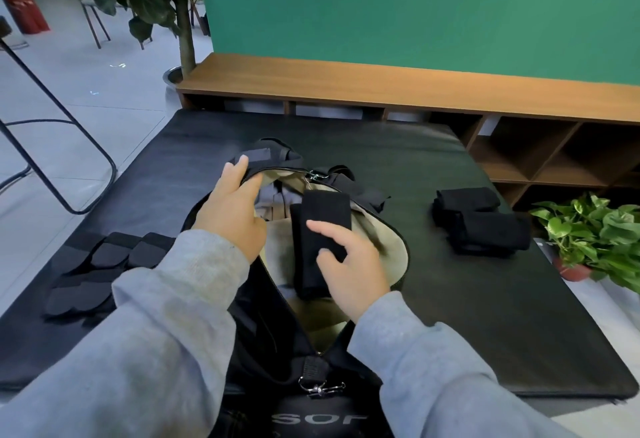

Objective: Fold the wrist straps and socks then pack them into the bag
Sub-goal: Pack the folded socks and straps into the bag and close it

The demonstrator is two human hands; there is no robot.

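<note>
A black duffel bag with a beige lining lies unzipped on the black mat in front of me. My left hand grips the bag's left rim and pulls the opening wide. My right hand holds a folded black sock over the open bag, thumb on top of it. Grey clothing lies deep inside the bag. Two more folded black socks lie on the mat to the right. Black wrist straps lie spread flat on the mat at the left.
A potted green plant stands off the mat's right edge. A wooden bench with open cubbies runs behind the mat under a green wall. A black metal stand and a tree in a pot stand at the left.
</note>
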